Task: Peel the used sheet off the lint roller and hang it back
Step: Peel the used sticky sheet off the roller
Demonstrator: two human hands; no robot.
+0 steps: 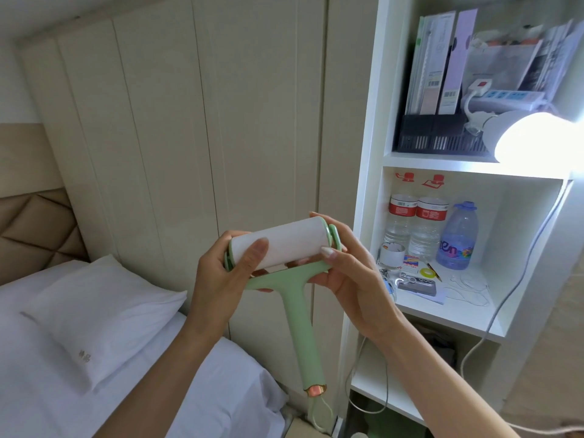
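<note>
I hold a lint roller (284, 241) in front of me, its white paper roll lying crosswise and its pale green handle (300, 330) pointing down, with a loop cord at the bottom end. My left hand (218, 273) grips the roll's left end, thumb resting on the white sheet. My right hand (354, 273) holds the right end and the green frame, thumb tip at the sheet's edge. Two red hooks (420, 180) are stuck on the back wall of the shelf compartment to the right.
A white shelf unit (369, 172) stands at the right with water bottles (414, 226), tape rolls and small items, file holders above, and a lit lamp (534, 137). A bed with a white pillow (94, 314) lies at the lower left. Cream wardrobe doors are behind.
</note>
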